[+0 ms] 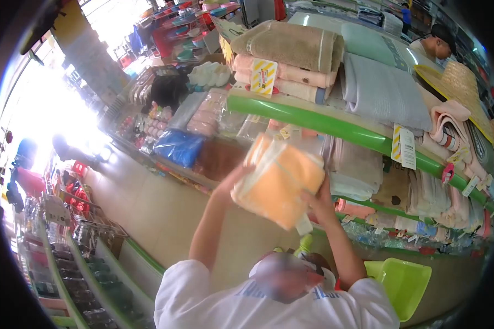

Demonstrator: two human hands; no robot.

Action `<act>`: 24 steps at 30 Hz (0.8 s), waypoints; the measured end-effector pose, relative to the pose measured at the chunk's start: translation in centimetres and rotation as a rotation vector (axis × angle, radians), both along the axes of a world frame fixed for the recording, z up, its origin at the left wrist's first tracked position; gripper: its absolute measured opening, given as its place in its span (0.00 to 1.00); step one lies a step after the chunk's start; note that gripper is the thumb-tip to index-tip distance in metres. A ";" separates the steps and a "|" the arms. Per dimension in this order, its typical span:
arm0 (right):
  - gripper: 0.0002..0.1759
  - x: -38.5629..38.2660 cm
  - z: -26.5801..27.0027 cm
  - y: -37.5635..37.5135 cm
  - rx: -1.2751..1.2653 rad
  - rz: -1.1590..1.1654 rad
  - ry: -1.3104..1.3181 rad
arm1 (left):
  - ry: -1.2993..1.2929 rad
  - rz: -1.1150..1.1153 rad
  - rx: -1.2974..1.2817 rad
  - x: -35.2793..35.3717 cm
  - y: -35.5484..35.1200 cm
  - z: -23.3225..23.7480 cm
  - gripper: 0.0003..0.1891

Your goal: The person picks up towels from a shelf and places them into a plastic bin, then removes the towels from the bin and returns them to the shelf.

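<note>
leaning out past your white shirt (214, 299), we're at both arms reaching forward, a lime-green bin (409, 285) low by your right side. and there's the orange towel (282, 178), folded, up in the air between your hands, tilted, with a white tag (304, 225) dangling off its lower corner! your left hand (237, 176) has its fingers closed in on the left edge; your right hand (319, 198) is partly curled around the right side, fingertips against the fabric. it's blurred, so how hard either one pinches, i can't tell.

watch those folds, though: catch only the outer layer and the inner ones could slide out. let one side ease off, and the whole bundle could swing open or drop to the floor (164, 219). swing it wide, and that tag could snag on the green shelf edge (313, 122) just beyond.

up past that, grey-blue towels (384, 90) and a brown towel (285, 44) lie folded, and farthest off, a person in a dark cap (443, 37) stands behind the display.
</note>
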State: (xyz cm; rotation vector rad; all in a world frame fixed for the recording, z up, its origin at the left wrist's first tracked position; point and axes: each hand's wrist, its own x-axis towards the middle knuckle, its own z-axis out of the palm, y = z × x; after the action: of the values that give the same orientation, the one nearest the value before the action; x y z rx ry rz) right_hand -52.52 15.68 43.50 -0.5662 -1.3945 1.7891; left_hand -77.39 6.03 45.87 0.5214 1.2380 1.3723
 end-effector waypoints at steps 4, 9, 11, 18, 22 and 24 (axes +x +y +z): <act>0.42 -1.4 0.2 1.5 0.015 -0.191 -0.141 | -0.327 -0.153 -0.042 -1.7 5.3 0.0 0.31; 0.39 0.2 -2.7 0.7 0.484 -0.229 -0.387 | -0.085 -0.177 -0.210 -1.2 6.4 0.0 0.28; 0.39 1.3 -1.8 -0.6 0.618 -0.260 -0.435 | -0.028 -0.113 -0.128 -0.3 6.6 0.3 0.26; 0.37 3.1 -0.7 -2.8 0.823 -0.288 -0.505 | -0.001 -0.034 -0.013 -1.8 8.8 -1.7 0.19; 0.37 3.1 -0.1 -3.4 0.820 -0.285 -0.514 | 0.010 -0.039 0.083 -3.5 11.2 -3.8 0.16; 0.37 2.9 -0.6 -4.1 0.754 -0.256 -0.477 | -0.037 -0.068 0.123 -4.9 11.8 -5.6 0.15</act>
State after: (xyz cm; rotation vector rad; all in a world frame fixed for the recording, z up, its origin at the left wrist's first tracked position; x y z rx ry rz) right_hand -49.58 11.60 42.92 -0.7290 -2.0553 0.8399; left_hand -82.30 17.86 40.32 0.6149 1.1011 1.4005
